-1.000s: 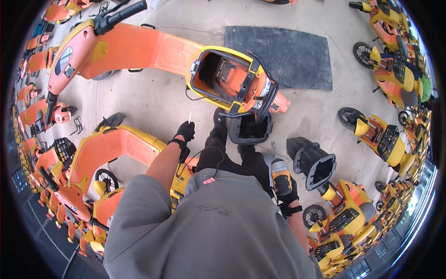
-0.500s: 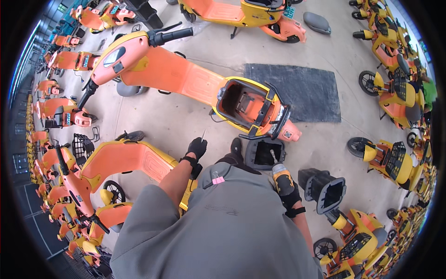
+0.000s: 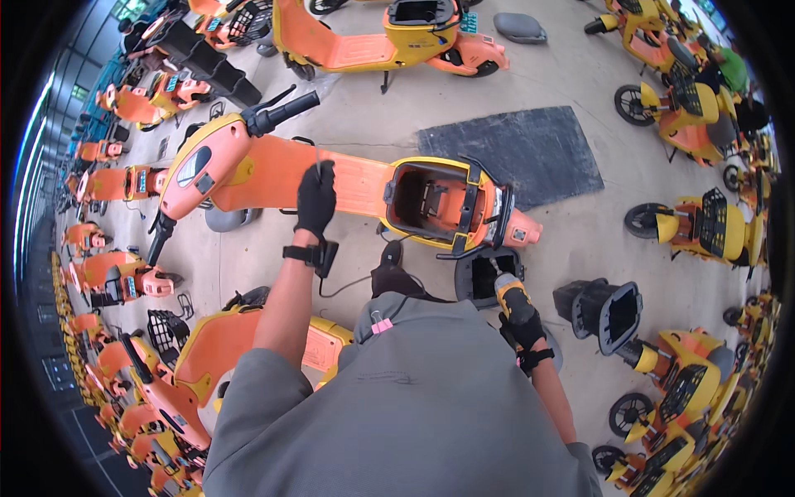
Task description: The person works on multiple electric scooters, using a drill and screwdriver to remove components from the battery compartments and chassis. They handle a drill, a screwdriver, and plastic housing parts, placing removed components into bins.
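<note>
My left hand [image 3: 316, 200], in a black glove, is closed on a thin metal pointed tool [image 3: 319, 167] and hovers over the orange footboard [image 3: 356, 186] of a scooter. Most of that tool is hidden by the fingers. In my gloved right hand [image 3: 525, 329] is a yellow and black power drill [image 3: 514, 296] with a long bit. The bit points at a black plastic bucket liner [image 3: 465, 282] on the floor below; contact cannot be made out. Ahead of me, the scooter's seat compartment [image 3: 401, 199] stands open, with its seat off.
Another black bucket liner [image 3: 619, 318] lies to the right. A dark mat [image 3: 530, 157] is spread beyond the scooter, and a loose grey seat [image 3: 520, 28] lies farther off. A second scooter [image 3: 224, 340] stands at my left. Rows of scooters line both sides.
My left hand has moved forward, from above the floor to over the scooter's footboard, still with the thin tool. The drill remains in my right hand, and my view has shifted.
</note>
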Action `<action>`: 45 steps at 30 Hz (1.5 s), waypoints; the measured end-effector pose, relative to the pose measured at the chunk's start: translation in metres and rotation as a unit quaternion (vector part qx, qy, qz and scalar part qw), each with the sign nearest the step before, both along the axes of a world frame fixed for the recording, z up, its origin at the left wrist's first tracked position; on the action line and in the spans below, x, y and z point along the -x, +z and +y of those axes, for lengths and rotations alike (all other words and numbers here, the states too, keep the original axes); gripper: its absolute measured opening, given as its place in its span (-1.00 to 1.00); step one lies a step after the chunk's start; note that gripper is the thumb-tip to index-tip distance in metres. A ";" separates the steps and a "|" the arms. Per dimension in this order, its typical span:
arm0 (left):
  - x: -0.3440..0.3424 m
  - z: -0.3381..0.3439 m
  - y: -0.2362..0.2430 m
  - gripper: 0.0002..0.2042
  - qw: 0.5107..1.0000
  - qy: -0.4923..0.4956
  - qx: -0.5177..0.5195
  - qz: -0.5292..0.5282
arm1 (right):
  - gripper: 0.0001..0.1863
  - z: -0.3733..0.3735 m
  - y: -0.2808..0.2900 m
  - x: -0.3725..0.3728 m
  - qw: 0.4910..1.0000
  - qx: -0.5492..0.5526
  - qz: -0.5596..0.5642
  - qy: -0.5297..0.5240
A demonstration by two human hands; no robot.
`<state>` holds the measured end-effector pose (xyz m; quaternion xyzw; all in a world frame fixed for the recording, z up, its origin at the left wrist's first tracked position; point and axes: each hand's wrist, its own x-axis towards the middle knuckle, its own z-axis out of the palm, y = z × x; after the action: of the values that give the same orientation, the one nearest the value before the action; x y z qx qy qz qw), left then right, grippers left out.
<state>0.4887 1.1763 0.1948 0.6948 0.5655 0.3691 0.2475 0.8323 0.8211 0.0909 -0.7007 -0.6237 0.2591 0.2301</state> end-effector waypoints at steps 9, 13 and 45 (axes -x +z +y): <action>-0.004 0.142 0.090 -0.77 0.984 -0.090 -0.101 -0.116 | -0.58 0.055 0.003 0.068 0.983 0.072 0.089 -0.142; -0.003 0.169 0.080 -0.78 0.982 -0.151 -0.046 -0.104 | -0.71 0.066 -0.013 0.088 0.851 0.264 0.261 -0.371; 0.002 0.186 0.059 -0.61 0.948 -0.107 -0.010 0.298 | -0.45 0.285 -0.124 0.095 0.905 0.088 -0.019 -0.416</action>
<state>0.4867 1.3619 0.2538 0.8320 0.5320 0.1221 0.0988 0.7372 1.1059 -0.0329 -0.9186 -0.2546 0.1806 0.2424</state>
